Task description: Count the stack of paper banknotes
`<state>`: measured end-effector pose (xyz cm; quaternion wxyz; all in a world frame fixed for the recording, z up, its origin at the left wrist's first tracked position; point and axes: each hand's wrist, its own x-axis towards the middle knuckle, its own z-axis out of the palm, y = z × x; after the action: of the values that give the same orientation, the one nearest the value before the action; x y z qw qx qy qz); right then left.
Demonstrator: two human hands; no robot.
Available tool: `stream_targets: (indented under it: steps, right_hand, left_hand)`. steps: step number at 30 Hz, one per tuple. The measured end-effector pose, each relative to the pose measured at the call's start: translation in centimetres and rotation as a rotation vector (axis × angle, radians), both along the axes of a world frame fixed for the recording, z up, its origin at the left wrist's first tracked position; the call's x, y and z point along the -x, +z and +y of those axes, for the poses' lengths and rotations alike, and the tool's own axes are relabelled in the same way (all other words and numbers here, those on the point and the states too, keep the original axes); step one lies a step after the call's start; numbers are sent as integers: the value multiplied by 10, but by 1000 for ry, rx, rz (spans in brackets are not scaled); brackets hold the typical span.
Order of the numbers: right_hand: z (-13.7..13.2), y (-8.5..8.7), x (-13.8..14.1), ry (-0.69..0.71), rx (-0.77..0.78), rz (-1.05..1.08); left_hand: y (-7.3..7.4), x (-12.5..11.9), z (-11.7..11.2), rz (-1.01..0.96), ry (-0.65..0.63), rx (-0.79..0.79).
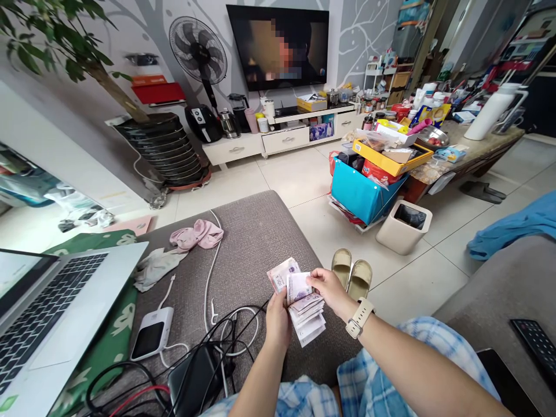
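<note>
A fanned stack of banknotes is held over the edge of the grey sofa seat. My left hand is closed around the stack's left side, its thumb on top. Between the thumb and fingers of my right hand the corner of a single banknote is pinched at the top of the stack. Other notes, pinkish in tone, stick out beyond my left fingers. The lower notes hang folded and spread. A beige watch is on my right wrist.
Left on the seat are a laptop, a white device with a dark screen, tangled cables, a black power brick and a pink cloth. Slippers, a bin and a blue box stand on the floor. A remote lies right.
</note>
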<state>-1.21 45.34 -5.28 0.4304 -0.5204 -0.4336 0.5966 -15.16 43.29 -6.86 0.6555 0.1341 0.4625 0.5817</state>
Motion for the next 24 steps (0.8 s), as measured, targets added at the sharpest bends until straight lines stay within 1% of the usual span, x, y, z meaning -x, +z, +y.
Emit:
stream_targets:
  steps: [6, 12, 17, 21, 24]
  right_hand:
    - [0, 0, 0, 12, -6, 37]
    - [-1, 3, 1, 23, -3, 76]
    - [-1, 2, 1, 30, -4, 74]
    - [-1, 1, 1, 35, -2, 79]
    - [-1, 1, 1, 35, -1, 83]
  left_hand:
    - [0, 0, 0, 20, 13, 24]
    - [8, -1, -1, 44, -8, 26]
    - [12, -1, 0, 46, 9, 48]
    - [12, -2, -1, 34, 10, 47]
    - [9, -1, 0, 44, 14, 55]
